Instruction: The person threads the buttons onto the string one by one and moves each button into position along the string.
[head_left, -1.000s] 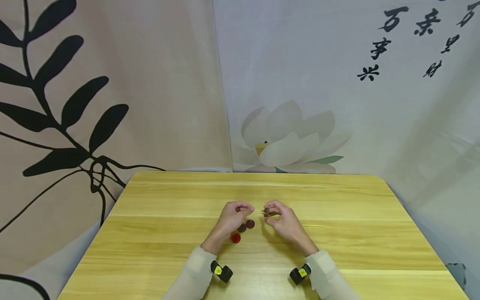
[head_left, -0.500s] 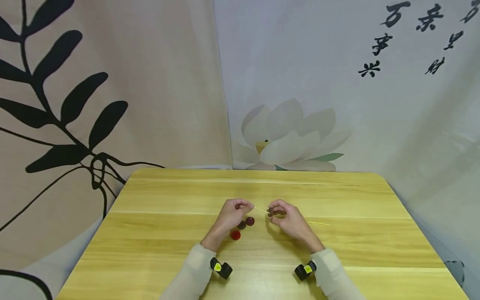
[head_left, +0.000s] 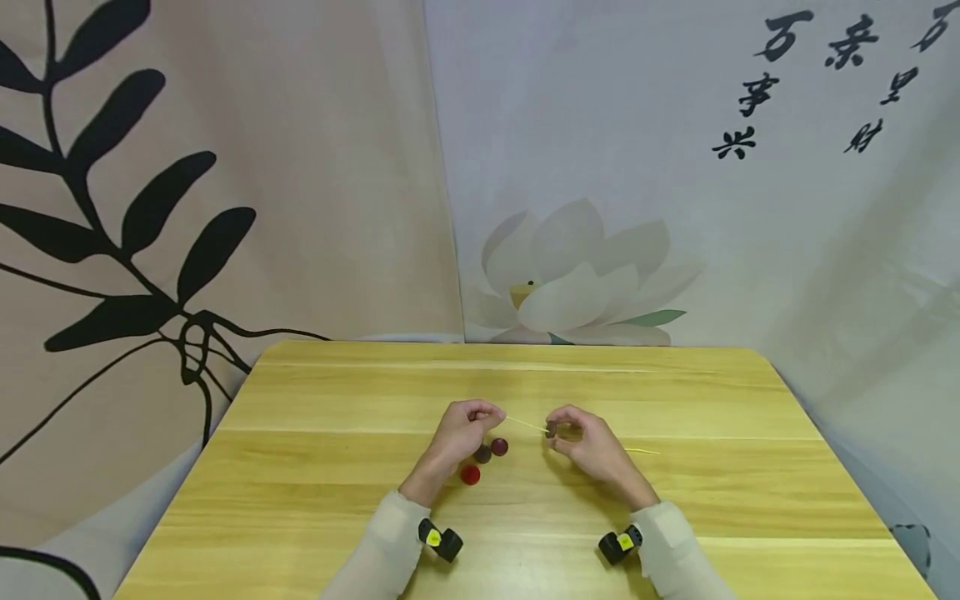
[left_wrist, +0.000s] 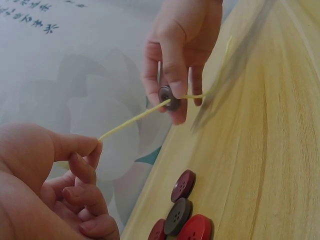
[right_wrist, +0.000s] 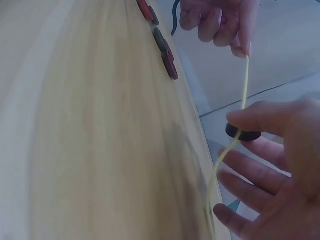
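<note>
My left hand (head_left: 461, 429) pinches the end of a yellow cord (left_wrist: 132, 120) between thumb and index finger. The cord runs taut to a dark brown button (left_wrist: 165, 94), passing through it. My right hand (head_left: 592, 446) pinches that button by its edge between thumb and index finger, its other fingers spread apart, as the right wrist view shows. Past the button, the cord's tail hangs loosely under the right hand toward the tabletop. Both hands are raised over the table, a short span of cord between them.
On the wooden table (head_left: 360, 533), near the left hand, lie a maroon button (left_wrist: 184, 185), a dark grey button (left_wrist: 178, 217), a bright red button (left_wrist: 196, 229) and a further dark red one (left_wrist: 156, 231). Printed curtains (head_left: 337, 167) hang behind the table.
My right hand has moved to the right with the button, sliding it along the cord. The stretch of cord between the hands is longer; the left hand has barely moved.
</note>
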